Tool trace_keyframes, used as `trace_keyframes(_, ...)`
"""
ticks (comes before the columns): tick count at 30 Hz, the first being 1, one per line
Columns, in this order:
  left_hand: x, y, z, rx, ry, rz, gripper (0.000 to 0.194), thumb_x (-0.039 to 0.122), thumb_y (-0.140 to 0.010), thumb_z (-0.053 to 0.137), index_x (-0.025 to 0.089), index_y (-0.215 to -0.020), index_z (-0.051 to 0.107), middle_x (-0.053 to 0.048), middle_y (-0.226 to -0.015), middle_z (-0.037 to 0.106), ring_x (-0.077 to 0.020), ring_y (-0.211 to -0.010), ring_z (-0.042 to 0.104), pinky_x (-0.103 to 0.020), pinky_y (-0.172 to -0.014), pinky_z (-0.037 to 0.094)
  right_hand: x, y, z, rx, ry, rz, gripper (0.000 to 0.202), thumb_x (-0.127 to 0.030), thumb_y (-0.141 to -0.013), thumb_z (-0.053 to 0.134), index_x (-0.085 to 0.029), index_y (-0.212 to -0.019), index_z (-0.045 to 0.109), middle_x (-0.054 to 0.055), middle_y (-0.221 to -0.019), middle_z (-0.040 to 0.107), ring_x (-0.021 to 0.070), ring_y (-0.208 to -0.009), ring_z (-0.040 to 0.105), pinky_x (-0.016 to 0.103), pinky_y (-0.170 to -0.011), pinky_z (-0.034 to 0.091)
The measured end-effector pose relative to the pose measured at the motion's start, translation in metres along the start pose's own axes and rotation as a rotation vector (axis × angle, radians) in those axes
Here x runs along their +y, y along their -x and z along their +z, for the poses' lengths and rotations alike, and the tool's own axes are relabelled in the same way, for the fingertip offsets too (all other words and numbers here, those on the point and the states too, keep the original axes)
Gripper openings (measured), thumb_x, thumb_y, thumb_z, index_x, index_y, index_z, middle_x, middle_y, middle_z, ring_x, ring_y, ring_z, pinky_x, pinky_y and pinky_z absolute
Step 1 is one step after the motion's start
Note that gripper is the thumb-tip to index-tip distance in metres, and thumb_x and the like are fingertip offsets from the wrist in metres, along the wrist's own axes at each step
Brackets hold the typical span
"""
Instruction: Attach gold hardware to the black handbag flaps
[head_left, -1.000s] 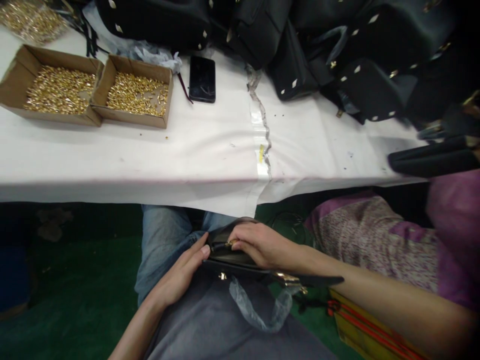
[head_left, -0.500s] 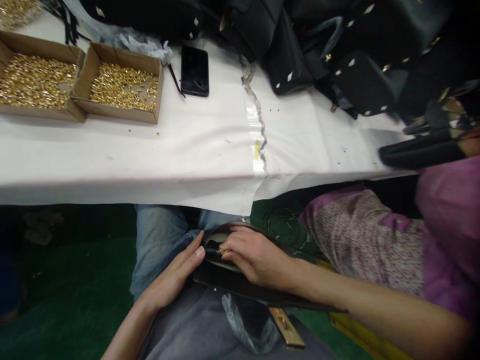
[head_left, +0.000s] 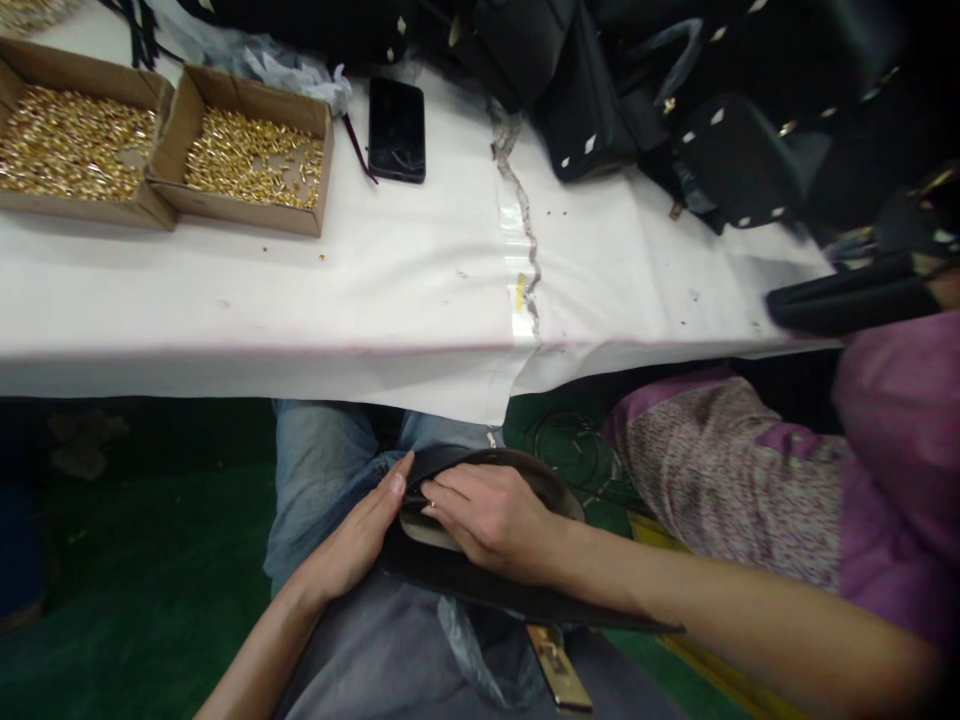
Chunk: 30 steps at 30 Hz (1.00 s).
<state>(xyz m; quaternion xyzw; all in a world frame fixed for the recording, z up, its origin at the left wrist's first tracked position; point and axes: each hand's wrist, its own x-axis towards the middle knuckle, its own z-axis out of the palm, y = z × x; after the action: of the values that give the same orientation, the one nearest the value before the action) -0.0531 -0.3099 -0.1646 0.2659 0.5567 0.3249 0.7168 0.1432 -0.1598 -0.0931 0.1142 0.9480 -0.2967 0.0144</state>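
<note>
In my lap lies a black handbag (head_left: 457,578), its mouth facing up and its pale lining showing. My left hand (head_left: 358,545) rests along the bag's left end, fingers stretched out and touching it. Inside the mouth, my right hand (head_left: 491,515) is closed in a pinch on a small gold stud (head_left: 431,504), close to the left inner wall. Its wrist and forearm cross over the bag's right side. Below the bag hang a gold metal clasp plate (head_left: 559,668) and a strip of clear plastic film (head_left: 469,640).
Two cardboard boxes (head_left: 247,212) of small gold studs stand on the white-covered table (head_left: 390,300). Right of them lies a black phone (head_left: 397,130). Several black bags (head_left: 592,110) are piled behind. A person in purple (head_left: 900,440) sits close on my right.
My right hand has shifted slightly left with the gold stud, toward the bag's inner wall. The bag's mouth shows wider, and the head view has tilted a little.
</note>
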Motion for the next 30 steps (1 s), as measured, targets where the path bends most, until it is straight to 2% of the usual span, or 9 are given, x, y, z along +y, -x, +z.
trace_keyframes(10, 0.008, 0.0, 0.007, 0.019, -0.045, 0.03, 0.091, 0.079, -0.109, 0.026, 0.019, -0.178, 0.028, -0.003, -0.187, 0.018, -0.0254, -0.176, 0.016, -0.048, -0.147, 0.006, -0.001, -0.008, 0.006, 0.031, 0.077, -0.058, 0.026, -0.025, -0.116, 0.05, -0.012, -0.114, 0.072, 0.012, -0.099, 0.078, 0.0257, -0.087, 0.072, 0.039, -0.076, 0.054)
trace_keyframes(15, 0.004, -0.001, 0.011, 0.046, -0.047, 0.037, 0.09, 0.079, -0.109, 0.024, 0.019, -0.177, 0.029, -0.003, -0.187, 0.021, -0.0225, -0.176, 0.015, -0.044, -0.147, 0.005, 0.001, -0.01, 0.011, 0.053, 0.045, 0.019, 0.022, -0.03, -0.113, 0.062, -0.016, -0.105, 0.076, 0.008, -0.097, 0.078, 0.0226, -0.083, 0.07, 0.036, -0.071, 0.049)
trace_keyframes(19, -0.002, -0.004, 0.015, 0.109, -0.008, 0.018, 0.086, 0.078, -0.11, 0.019, 0.025, -0.176, 0.033, -0.001, -0.187, 0.024, -0.0223, -0.176, 0.016, -0.045, -0.147, 0.005, -0.003, -0.02, 0.011, 0.05, 0.014, 0.095, 0.017, -0.029, -0.109, 0.068, -0.018, -0.098, 0.078, 0.006, -0.095, 0.078, 0.0205, -0.081, 0.069, 0.034, -0.07, 0.046)
trace_keyframes(24, -0.007, -0.006, 0.017, 0.141, 0.047, 0.033, 0.086, 0.078, -0.109, 0.016, 0.027, -0.177, 0.032, 0.001, -0.187, 0.024, -0.0221, -0.176, 0.015, -0.043, -0.147, 0.007, -0.005, -0.028, 0.01, 0.04, 0.083, 0.021, 0.014, -0.024, -0.109, 0.063, -0.018, -0.106, 0.075, 0.007, -0.098, 0.079, 0.0226, -0.085, 0.069, 0.038, -0.077, 0.047)
trace_keyframes(30, -0.012, -0.012, 0.017, 0.131, 0.043, 0.048, 0.089, 0.079, -0.108, 0.009, 0.027, -0.178, 0.028, -0.001, -0.187, 0.022, -0.0221, -0.176, 0.014, -0.045, -0.146, 0.006, 0.004, -0.032, 0.016, -0.005, 0.147, -0.043, 0.016, -0.022, -0.108, 0.06, -0.018, -0.096, 0.07, 0.007, -0.093, 0.077, 0.0213, -0.078, 0.065, 0.038, -0.073, 0.045)
